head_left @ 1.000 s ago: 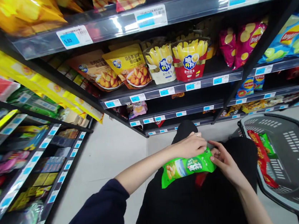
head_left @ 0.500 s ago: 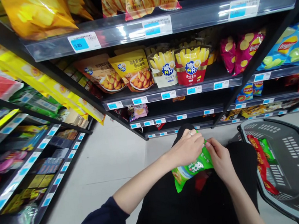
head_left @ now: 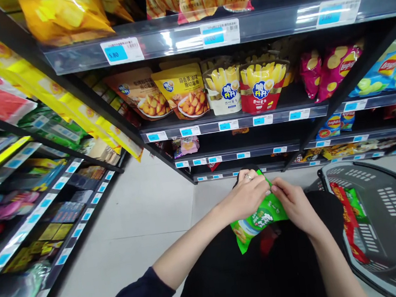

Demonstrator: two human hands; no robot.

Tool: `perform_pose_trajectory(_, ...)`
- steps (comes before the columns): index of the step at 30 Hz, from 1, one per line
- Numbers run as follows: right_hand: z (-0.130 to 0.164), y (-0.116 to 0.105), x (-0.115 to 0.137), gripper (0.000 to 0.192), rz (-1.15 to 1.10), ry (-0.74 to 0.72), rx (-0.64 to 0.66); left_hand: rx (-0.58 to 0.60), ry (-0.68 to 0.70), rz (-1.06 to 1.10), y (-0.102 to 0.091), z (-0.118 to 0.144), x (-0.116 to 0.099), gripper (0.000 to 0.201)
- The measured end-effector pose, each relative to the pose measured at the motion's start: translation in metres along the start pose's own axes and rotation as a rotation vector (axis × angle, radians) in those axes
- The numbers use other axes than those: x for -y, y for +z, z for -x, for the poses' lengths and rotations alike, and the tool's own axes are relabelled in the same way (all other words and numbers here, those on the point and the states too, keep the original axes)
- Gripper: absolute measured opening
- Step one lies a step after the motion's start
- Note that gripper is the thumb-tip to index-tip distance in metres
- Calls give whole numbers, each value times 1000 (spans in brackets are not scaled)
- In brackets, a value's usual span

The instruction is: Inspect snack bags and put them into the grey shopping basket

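Observation:
A green snack bag (head_left: 263, 215) with a picture on its lower left end is held over my lap. My left hand (head_left: 248, 193), a ring on one finger, grips its upper edge with bent fingers. Close beside it my right hand (head_left: 293, 202) pinches the same bag near its upper right side. The fingertips of both hands nearly meet at the edge. Part of a red item (head_left: 267, 241) shows beneath the bag against my dark clothing; I cannot make out what it is.
A grey shopping basket (head_left: 388, 184) stands on the floor at my right, with red packets (head_left: 347, 219) and a green packet (head_left: 355, 203) inside. Shelves ahead hold several snack pouches (head_left: 223, 88). Another shelf unit (head_left: 37, 214) runs along the left, with a yellow hanging strip of packets (head_left: 52, 93).
The camera view has shifted slightly. Both hands still grip the green bag; they are a little further apart, and the upper edge between them is more spread.

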State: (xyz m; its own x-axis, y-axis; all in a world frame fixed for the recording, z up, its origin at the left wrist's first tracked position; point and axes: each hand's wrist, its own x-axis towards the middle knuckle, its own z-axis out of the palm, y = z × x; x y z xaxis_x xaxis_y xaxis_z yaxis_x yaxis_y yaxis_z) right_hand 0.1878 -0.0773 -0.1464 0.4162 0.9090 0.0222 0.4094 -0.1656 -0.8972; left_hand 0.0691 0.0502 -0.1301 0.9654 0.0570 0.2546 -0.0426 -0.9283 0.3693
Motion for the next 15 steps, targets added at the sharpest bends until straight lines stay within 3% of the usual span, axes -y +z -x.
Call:
perform_pose_trajectory(5, 4, 9, -8, 34, -109, -40, -179, -197, -173, 335, 5, 7, -2, 14)
perform_pose_trajectory(7, 4, 9, -10, 36, -113, -40, -220, -223, -250, 437, 9, 6, -4, 13)
perform_pose_trajectory(11, 0, -3, -6, 32, 43, 20, -165, -228, -357, 463, 18, -1, -9, 9)
perform_pose_trajectory(15, -2, -20, 1, 33, 272, 64, -131, -243, -342, 424, 24, -10, -17, 13)
